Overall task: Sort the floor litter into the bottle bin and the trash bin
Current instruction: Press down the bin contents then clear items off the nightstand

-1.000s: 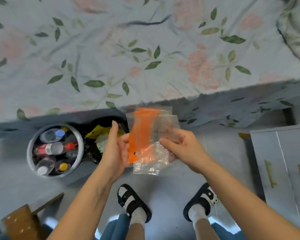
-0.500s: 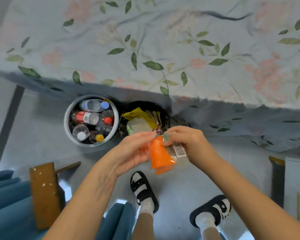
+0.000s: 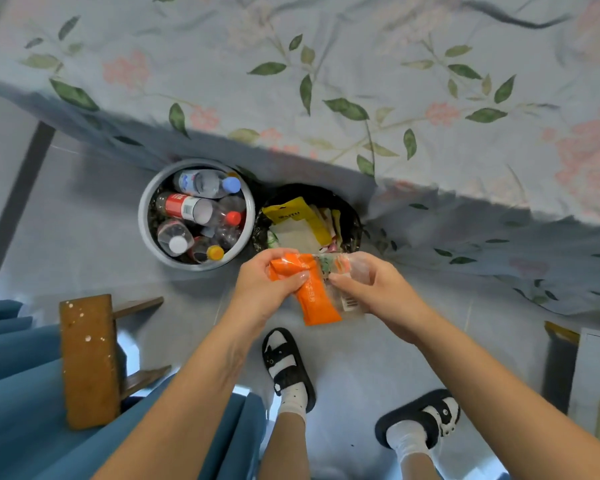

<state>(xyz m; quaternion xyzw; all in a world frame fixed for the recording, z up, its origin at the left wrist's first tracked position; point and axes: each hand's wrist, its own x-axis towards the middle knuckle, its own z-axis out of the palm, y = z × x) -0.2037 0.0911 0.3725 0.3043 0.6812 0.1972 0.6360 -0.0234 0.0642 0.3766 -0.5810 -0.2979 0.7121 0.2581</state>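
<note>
The orange wrapper [image 3: 312,292], perhaps with a clear bag crumpled beside it, is gripped by the left hand [image 3: 274,282] and pinched by the right hand [image 3: 371,285], just before the trash bin [image 3: 355,216], its long axis pointing down toward the feet.

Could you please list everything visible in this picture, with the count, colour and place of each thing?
Round grey bottle bin: one, on the floor by the bed, left of the trash bin.
Plastic bottles: several, clear, with blue, red, white and yellow caps, in the bottle bin.
Black-lined trash bin: one, holding yellow and pale wrappers.
Orange and clear plastic wrapper: one, held just in front of the trash bin.
Floral bedsheet: one, pale with green leaves, top.
Brown wooden stool: one, lower left.
Blue curtain: one, lower left.
Black sandals: two, over white socks, on the floor.
Left hand: grips the wrapper.
Right hand: pinches the wrapper.
</note>
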